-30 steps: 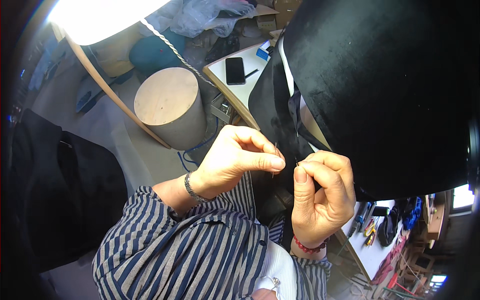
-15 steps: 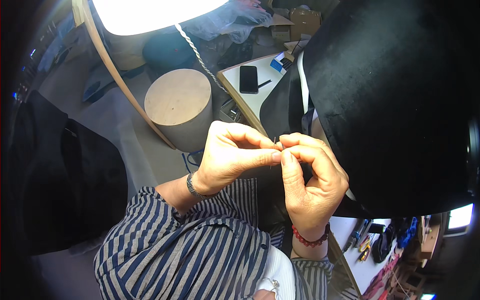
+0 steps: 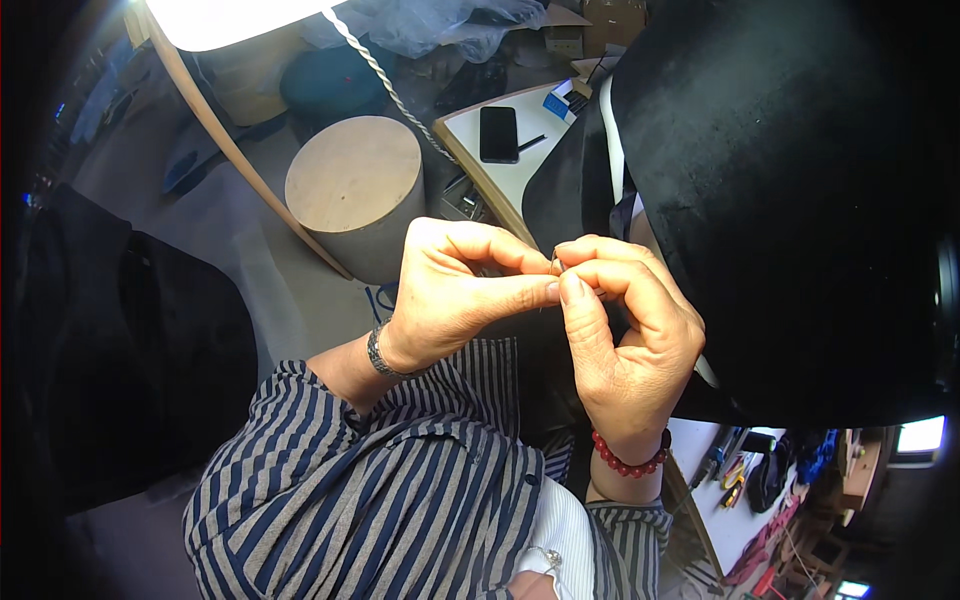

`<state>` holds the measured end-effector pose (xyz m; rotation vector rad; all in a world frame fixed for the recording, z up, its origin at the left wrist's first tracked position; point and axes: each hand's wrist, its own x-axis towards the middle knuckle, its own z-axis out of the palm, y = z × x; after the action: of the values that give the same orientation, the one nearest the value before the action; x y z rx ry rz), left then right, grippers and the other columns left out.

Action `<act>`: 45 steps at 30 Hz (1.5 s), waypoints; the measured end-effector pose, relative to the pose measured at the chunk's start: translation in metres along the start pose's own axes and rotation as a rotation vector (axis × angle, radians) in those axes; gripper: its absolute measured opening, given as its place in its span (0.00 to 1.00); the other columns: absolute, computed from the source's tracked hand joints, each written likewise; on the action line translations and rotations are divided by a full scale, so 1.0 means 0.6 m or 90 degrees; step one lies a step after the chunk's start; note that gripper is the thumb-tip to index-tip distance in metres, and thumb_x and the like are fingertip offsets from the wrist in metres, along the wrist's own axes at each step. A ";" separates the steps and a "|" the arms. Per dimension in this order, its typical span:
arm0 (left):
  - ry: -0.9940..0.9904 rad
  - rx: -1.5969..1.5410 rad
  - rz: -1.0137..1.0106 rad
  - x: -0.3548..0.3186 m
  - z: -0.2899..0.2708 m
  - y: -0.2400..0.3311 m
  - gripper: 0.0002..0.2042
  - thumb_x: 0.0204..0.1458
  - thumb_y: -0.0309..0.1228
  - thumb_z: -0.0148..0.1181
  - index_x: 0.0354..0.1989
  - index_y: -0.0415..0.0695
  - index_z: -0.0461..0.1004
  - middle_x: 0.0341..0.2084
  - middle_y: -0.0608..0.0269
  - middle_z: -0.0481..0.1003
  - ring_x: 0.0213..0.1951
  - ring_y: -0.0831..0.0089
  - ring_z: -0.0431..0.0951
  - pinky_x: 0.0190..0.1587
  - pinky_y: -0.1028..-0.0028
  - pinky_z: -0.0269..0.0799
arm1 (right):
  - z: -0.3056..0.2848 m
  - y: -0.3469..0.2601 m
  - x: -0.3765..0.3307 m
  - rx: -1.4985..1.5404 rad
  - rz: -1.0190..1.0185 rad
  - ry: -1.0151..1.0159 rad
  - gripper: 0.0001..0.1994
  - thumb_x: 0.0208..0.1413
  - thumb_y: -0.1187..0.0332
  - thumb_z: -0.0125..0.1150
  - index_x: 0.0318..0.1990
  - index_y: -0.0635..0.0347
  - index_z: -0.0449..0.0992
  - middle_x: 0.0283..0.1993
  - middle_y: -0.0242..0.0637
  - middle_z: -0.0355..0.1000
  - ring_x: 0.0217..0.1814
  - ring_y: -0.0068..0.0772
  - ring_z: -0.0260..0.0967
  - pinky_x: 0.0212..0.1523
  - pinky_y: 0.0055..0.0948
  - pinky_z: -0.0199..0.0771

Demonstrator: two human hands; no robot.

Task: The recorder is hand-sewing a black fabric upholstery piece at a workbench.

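Note:
In front of my chest, my left hand (image 3: 455,285) and my right hand (image 3: 635,325) meet fingertip to fingertip. Thumb and forefinger of the left hand pinch a thin dark strand (image 3: 553,263), like thread or a fine needle; it makes a small curve between the fingers. The right thumb and fingers are pressed together on it as well. Most of the strand is hidden by the fingertips, and which kind it is I cannot make out.
Black sheet material (image 3: 790,220) fills the right side. Ahead, a white-topped table (image 3: 550,125) carries a black phone (image 3: 498,135) and a small blue box (image 3: 558,102). Left of it stands a round wooden-topped drum (image 3: 355,175); a bright lamp (image 3: 230,15) hangs above. Tools (image 3: 735,480) lie lower right.
The strand, nearly straight before, now bends in a small curve at the fingertips. Both hands sit slightly higher in the picture, still pinched together; the surroundings have shifted slightly with the view.

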<state>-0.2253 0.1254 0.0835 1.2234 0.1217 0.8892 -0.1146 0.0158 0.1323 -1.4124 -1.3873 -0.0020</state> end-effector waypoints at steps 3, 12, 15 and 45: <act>-0.007 -0.009 0.010 0.000 -0.002 -0.002 0.07 0.43 0.20 0.70 0.31 0.33 0.80 0.27 0.56 0.80 0.30 0.76 0.80 0.36 0.79 0.78 | 0.000 0.005 -0.001 0.013 0.004 -0.004 0.03 0.48 0.82 0.62 0.30 0.68 0.75 0.36 0.44 0.76 0.31 0.30 0.77 0.30 0.22 0.76; 0.003 0.016 0.019 0.002 -0.003 -0.005 0.07 0.43 0.20 0.70 0.30 0.33 0.80 0.26 0.57 0.80 0.29 0.78 0.80 0.35 0.80 0.77 | 0.006 0.006 -0.002 0.033 0.031 0.001 0.02 0.48 0.82 0.62 0.29 0.68 0.75 0.36 0.43 0.76 0.30 0.29 0.77 0.29 0.21 0.77; 0.006 0.034 0.029 0.003 -0.002 -0.008 0.06 0.43 0.20 0.70 0.30 0.34 0.80 0.26 0.58 0.80 0.29 0.79 0.79 0.33 0.81 0.77 | 0.008 0.009 -0.002 0.043 0.024 0.015 0.02 0.48 0.82 0.62 0.29 0.68 0.75 0.36 0.43 0.76 0.30 0.28 0.77 0.29 0.21 0.76; -0.046 0.078 0.024 0.007 0.021 -0.030 0.07 0.44 0.22 0.71 0.29 0.33 0.80 0.25 0.59 0.80 0.27 0.81 0.78 0.31 0.83 0.74 | -0.014 0.025 -0.035 0.019 0.098 0.053 0.02 0.49 0.81 0.61 0.30 0.67 0.75 0.36 0.42 0.77 0.29 0.25 0.74 0.30 0.20 0.73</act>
<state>-0.2067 0.1175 0.0746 1.3747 0.0972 0.8796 -0.1052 -0.0003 0.1123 -1.4748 -1.2035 0.0601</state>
